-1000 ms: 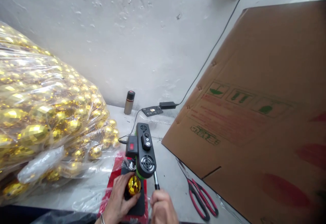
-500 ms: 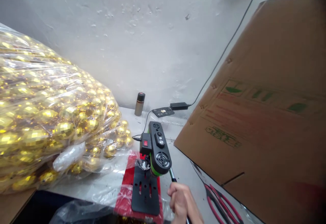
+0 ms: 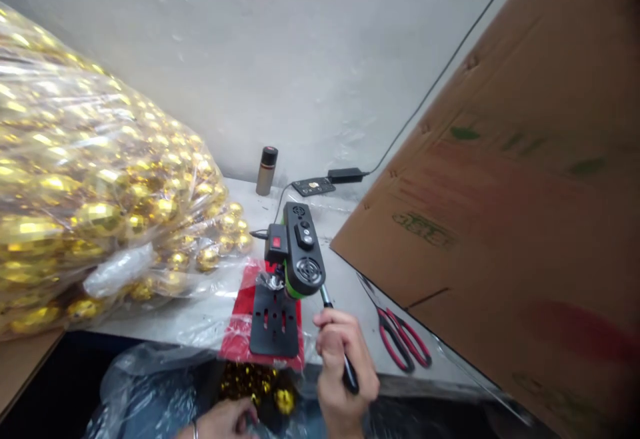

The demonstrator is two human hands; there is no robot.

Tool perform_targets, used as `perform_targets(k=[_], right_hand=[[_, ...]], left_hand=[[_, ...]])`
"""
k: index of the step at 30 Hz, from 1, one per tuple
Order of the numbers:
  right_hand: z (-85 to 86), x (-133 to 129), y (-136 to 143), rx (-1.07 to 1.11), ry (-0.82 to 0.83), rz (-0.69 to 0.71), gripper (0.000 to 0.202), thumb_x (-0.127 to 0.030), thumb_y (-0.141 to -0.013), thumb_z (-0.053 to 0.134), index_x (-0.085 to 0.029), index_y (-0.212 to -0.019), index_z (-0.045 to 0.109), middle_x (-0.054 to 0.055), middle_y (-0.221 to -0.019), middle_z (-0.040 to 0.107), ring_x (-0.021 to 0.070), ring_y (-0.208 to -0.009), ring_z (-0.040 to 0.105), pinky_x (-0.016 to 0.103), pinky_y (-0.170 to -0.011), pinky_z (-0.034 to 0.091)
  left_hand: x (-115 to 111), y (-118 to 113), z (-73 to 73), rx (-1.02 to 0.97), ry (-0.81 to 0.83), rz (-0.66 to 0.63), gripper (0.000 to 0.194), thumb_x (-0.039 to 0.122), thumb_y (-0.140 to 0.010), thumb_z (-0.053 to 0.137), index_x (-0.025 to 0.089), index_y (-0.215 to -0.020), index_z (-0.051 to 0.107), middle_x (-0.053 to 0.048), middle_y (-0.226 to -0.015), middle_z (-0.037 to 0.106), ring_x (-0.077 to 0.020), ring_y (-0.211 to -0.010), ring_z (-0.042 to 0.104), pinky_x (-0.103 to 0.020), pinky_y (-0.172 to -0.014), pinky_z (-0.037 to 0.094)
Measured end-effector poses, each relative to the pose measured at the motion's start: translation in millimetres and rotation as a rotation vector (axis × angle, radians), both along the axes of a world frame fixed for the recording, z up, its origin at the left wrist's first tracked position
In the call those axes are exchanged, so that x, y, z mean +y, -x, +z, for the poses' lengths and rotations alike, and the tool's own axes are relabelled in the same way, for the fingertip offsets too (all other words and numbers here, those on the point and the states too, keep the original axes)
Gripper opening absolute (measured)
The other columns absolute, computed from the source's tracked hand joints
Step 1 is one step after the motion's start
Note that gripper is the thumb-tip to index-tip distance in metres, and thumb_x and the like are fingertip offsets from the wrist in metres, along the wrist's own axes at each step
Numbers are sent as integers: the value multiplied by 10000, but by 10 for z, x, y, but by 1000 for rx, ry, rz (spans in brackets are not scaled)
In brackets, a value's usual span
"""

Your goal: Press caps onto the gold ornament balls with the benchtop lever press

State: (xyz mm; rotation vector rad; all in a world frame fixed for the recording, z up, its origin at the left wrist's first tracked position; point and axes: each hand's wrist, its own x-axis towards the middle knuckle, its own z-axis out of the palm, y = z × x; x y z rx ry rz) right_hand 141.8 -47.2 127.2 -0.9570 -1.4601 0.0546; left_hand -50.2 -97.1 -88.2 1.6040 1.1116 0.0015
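Small bench drill press (image 3: 296, 259), black body with green band, red switch on its side box, stands on a black slotted base plate (image 3: 275, 322) over a red mat (image 3: 240, 332) at the worktop (image 3: 345, 279) front edge. Right hand (image 3: 344, 367) closed around the press's black-tipped lever (image 3: 336, 339). Left hand (image 3: 227, 419), cut off by the frame edge, rests in a clear bag below the worktop beside a gold faceted ball (image 3: 284, 399); its grip cannot be made out. Green print on the cardboard sheet (image 3: 500, 206) blurred, unreadable.

One mini drill press (image 3: 295, 259), one scissors (image 3: 403, 342) (red-handled), one bottle (image 3: 267, 170), two hands (image 3: 345, 372).
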Motion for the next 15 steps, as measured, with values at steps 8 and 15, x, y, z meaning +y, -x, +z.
perform_targets(k=[8,15], right_hand=[[8,-40,10,55,92,24,276,-298,-1042,629,-222,-1307,621,120,-1291,688,102,-801,735,239,-697,613],[-1145,-607,-304,-340,333,281,517,-520,-1027,605,-238,-1458,567,119,-1228,761,180,-908,778,291,-788,652]], left_hand=[[-282,-136,-231,166,-107,67,651,470,-834,772,226,-1427,662,-160,-1486,699,-387,-1424,594,-509,-1224,429],[-378,164,-132,493,-230,-14,915,280,-691,819,220,-1566,562,-195,-1669,512,-428,-1583,412,-574,-1307,289]])
